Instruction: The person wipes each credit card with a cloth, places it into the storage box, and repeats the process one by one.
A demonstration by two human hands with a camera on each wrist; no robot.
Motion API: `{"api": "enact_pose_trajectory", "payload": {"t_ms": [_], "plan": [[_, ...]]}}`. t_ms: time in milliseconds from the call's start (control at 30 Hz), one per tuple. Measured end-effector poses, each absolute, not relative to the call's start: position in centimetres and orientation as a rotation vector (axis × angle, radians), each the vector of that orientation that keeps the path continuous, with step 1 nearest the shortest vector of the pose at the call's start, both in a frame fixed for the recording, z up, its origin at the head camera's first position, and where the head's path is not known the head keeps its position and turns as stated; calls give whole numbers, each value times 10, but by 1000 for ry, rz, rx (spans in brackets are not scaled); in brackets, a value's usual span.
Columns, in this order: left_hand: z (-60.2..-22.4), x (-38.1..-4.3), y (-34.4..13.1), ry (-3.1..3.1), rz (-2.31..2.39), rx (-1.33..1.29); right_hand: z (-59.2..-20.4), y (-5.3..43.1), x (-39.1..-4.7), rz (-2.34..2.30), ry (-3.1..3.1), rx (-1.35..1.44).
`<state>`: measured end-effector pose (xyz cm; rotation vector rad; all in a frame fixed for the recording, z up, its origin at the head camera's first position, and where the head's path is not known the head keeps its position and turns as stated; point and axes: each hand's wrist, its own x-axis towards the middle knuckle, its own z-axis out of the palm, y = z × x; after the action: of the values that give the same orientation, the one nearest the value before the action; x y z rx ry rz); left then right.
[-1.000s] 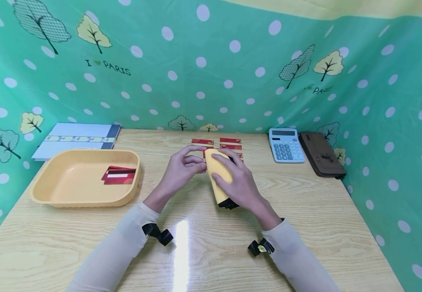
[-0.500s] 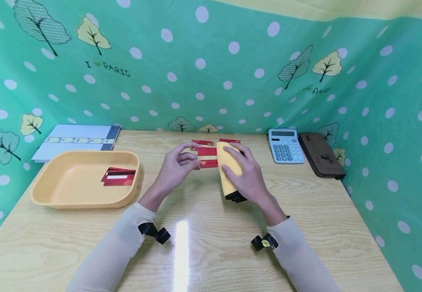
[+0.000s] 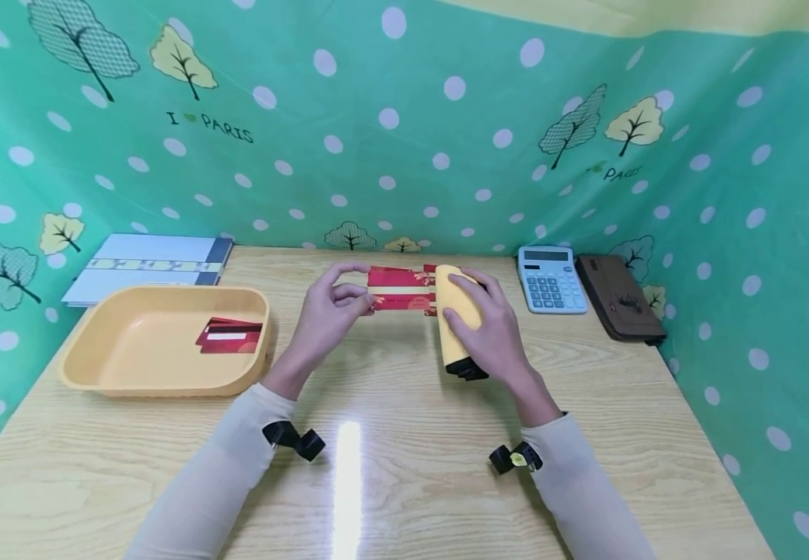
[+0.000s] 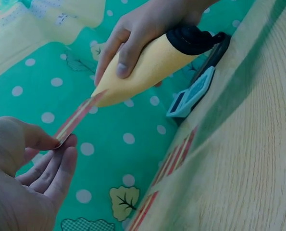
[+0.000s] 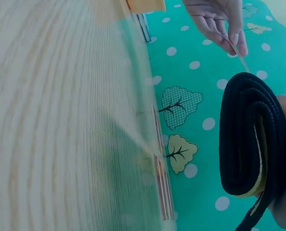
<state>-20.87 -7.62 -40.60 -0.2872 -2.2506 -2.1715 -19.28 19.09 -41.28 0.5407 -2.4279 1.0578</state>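
Note:
Between thumb and fingers, my left hand [image 3: 327, 315] pinches the left end of a red card [image 3: 393, 288] with a pale stripe, held above the table. My right hand [image 3: 483, 323] grips a yellow folded cloth [image 3: 450, 311] with a black end. In the left wrist view the card [image 4: 78, 115] meets the cloth [image 4: 143, 79] at its lower tip. Seen from the right wrist, the cloth's dark layered end [image 5: 243, 144] faces the camera. More red cards [image 4: 176, 159] lie in rows on the table behind, mostly hidden in the head view.
A yellow plastic basin [image 3: 124, 381] with several red cards [image 3: 229, 336] in it stands at left. Behind it lies a notebook [image 3: 152, 257]. A blue calculator [image 3: 551, 281] and a brown wallet [image 3: 618, 299] lie at back right, before a green curtain [image 3: 292, 117].
The right hand and cloth have moved rightward and slightly away, uncovering the card. The left hand has shifted a little to the left, still pinching the card.

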Motion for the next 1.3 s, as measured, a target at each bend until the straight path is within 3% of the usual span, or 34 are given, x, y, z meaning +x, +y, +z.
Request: {"api": "enact_pose_trajectory", "payload": {"t_ms": [500, 933, 1300], "plan": [[-403, -209, -76, -2328, -2159, -185, -407, 193, -194, 1069, -2440, 552], [-405, -210, -73, -2237, -2136, -309, -407, 195, -195, 1089, -2436, 564], [-403, -209, -77, -2308, -1943, -108, -406, 195, -194, 1086, -2424, 571]]}}
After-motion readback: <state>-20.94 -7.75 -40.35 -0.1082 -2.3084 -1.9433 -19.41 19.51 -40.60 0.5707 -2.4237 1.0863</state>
